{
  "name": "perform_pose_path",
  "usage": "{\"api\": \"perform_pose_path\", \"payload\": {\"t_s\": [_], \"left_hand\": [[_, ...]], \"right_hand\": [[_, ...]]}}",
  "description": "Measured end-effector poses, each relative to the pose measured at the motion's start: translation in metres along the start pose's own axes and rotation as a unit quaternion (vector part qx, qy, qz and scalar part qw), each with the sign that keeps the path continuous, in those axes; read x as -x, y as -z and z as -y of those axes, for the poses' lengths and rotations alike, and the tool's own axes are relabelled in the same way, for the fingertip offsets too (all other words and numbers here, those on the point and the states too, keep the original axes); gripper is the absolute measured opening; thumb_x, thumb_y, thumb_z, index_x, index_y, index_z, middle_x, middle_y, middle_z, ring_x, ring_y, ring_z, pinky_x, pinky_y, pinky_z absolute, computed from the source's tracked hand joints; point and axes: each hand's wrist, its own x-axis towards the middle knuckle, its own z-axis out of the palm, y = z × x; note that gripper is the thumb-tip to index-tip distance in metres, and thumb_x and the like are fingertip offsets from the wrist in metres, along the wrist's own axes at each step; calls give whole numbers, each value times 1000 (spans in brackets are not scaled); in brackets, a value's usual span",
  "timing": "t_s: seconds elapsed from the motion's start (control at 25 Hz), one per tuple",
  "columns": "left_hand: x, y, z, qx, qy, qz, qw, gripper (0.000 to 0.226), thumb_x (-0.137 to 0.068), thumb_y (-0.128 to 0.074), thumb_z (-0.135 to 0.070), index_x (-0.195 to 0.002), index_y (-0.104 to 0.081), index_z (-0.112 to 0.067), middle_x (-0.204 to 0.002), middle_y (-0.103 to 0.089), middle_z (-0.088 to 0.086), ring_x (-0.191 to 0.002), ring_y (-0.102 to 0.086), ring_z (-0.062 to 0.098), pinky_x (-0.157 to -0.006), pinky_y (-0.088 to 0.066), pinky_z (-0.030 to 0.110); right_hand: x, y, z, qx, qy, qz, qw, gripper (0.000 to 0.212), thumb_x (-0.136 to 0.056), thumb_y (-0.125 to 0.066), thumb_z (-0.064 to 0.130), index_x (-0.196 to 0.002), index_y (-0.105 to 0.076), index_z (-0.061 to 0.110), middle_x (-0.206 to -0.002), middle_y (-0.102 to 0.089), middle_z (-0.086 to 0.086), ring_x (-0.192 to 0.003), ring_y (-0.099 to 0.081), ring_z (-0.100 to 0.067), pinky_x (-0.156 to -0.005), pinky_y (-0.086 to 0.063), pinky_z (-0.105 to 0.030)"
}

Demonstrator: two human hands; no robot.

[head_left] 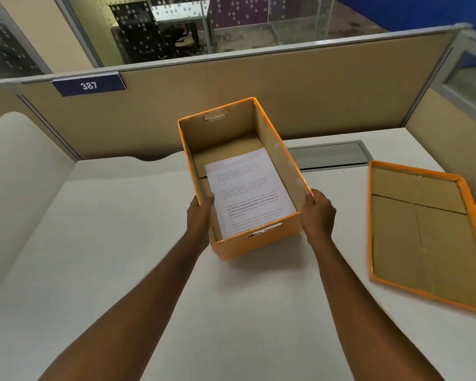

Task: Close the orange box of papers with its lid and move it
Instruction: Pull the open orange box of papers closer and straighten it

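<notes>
An open orange box (241, 247) with a brown cardboard inside stands on the white desk in the middle of the head view. A stack of printed white papers (248, 188) lies flat on its bottom, toward the near end. My left hand (199, 215) grips the box's left wall near the front corner, fingers over the rim. On the right wall, my right hand (318, 211) holds the box the same way. The orange lid (421, 229) lies upside down on the desk to the right, apart from the box.
A beige cubicle partition (313, 100) with a blue "387" plate (88, 85) runs along the desk's far edge. A grey cable hatch (330, 155) sits behind the box. A second white desk surface (17, 166) lies at the left.
</notes>
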Motion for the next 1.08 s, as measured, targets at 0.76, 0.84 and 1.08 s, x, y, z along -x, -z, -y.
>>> {"api": "perform_pose_path", "payload": {"t_s": [0.76,0.84,1.08], "left_hand": [[143,103,89,-185,3,-84,979,34,-97,-41,-18,-128,-56,-18,-76,-60,-8,-60,-53,14,-54,-46,27],[143,114,92,-193,-5,-83,978,30,-96,-42,-15,-120,-59,-22,-73,-61,-7,-58,-54,16,-52,-46,26],[141,144,89,-249,-26,-40,967,25,-94,-41,-9,-88,-57,-26,-69,-61,1,-57,-53,22,-53,-42,26]], "right_hand": [[221,75,-56,-11,14,20,1000,22,-94,-49,19,-103,-69,13,-90,-73,-4,-72,-60,-10,-47,-37,-1],[235,72,-57,-7,16,29,999,23,-95,-49,20,-106,-68,14,-91,-73,-2,-76,-66,-13,-47,-38,0],[270,57,-53,25,-7,43,999,21,-95,-47,22,-96,-66,13,-84,-71,-3,-66,-60,-7,-43,-38,-3]]}}
